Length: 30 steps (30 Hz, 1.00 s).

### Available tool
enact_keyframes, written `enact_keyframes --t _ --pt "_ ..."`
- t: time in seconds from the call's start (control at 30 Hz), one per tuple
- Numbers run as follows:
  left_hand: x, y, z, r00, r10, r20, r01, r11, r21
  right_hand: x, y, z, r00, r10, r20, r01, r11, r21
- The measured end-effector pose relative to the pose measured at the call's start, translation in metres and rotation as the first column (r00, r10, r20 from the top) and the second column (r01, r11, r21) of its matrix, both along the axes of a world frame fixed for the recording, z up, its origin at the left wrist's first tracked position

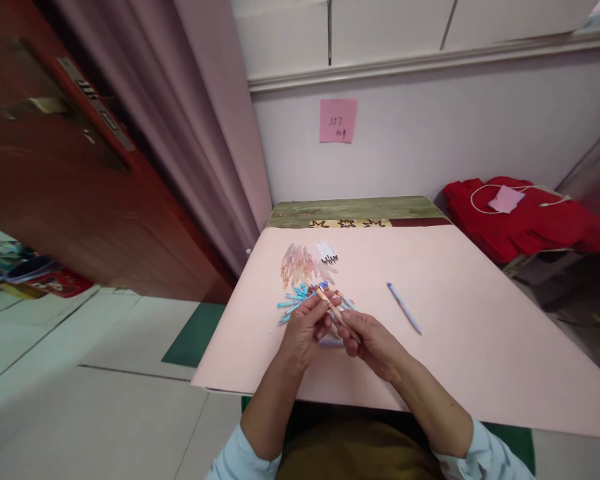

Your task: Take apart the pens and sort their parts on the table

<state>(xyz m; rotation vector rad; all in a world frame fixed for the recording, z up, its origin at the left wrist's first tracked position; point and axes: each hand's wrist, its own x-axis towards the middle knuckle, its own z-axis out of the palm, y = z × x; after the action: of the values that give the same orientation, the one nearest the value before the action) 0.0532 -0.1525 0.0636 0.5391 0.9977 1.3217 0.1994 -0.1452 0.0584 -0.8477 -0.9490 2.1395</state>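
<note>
My left hand [307, 327] and my right hand [365, 339] meet over the near part of the pink-covered table [460, 373]. Both are closed on one slim peach-coloured pen [332, 307], held at a slant with its upper end pointing away to the left. Just beyond my left hand lie several blue pen parts [289, 307], partly hidden by the fingers. Patterned translucent pen barrels [298, 263] are spread behind them, beside a row of white refills with black tips [326, 252]. A lavender pen [404, 308] lies apart to the right.
A wall with a pink note [339, 121] stands behind the table. Red cloth [510, 223] with a white cable is heaped at the right. A mauve curtain [215, 120] and a brown door [80, 180] border the left side.
</note>
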Motion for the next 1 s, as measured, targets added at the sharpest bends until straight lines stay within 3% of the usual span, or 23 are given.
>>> enact_keyframes --t 0.2,0.33,0.5,0.67,0.73,0.83,0.9,0.97,1.0 --pt "-0.006 0.001 -0.003 0.998 -0.01 0.055 0.01 1.0 0.005 0.003 0.004 -0.005 0.986 0.12 -0.12 -0.143 0.969 -0.202" --pt "-0.002 0.001 0.001 0.999 0.032 0.024 -0.033 0.999 0.04 0.003 0.005 -0.009 0.977 0.183 -0.109 -0.203 0.954 -0.22" --pt "0.003 0.0 0.009 0.988 0.138 -0.064 -0.136 0.99 0.038 -0.004 0.004 -0.008 0.998 0.043 0.036 -0.042 0.999 -0.018" --pt "0.006 0.003 0.002 0.978 0.199 -0.065 -0.199 0.98 0.014 -0.013 0.0 -0.009 0.971 -0.111 0.212 0.067 0.977 0.202" --pt "0.007 0.005 -0.002 0.973 0.224 -0.055 -0.224 0.974 0.006 -0.015 -0.001 -0.011 0.917 -0.218 0.333 0.06 0.902 0.427" --pt "0.008 0.006 -0.005 0.969 0.244 -0.041 -0.244 0.97 0.019 -0.016 -0.004 -0.014 0.732 -0.488 0.475 -0.049 0.658 0.751" --pt "0.009 0.007 -0.005 0.967 0.252 -0.041 -0.251 0.968 0.024 -0.017 -0.004 -0.016 0.612 -0.639 0.467 -0.11 0.515 0.85" --pt "0.008 0.008 -0.006 0.966 0.256 -0.036 -0.255 0.967 0.016 -0.016 -0.003 -0.017 0.577 -0.682 0.45 -0.13 0.467 0.875" --pt "0.008 0.009 -0.006 0.967 0.253 -0.028 -0.253 0.967 0.008 -0.016 -0.003 -0.017 0.6 -0.655 0.459 -0.126 0.49 0.863"
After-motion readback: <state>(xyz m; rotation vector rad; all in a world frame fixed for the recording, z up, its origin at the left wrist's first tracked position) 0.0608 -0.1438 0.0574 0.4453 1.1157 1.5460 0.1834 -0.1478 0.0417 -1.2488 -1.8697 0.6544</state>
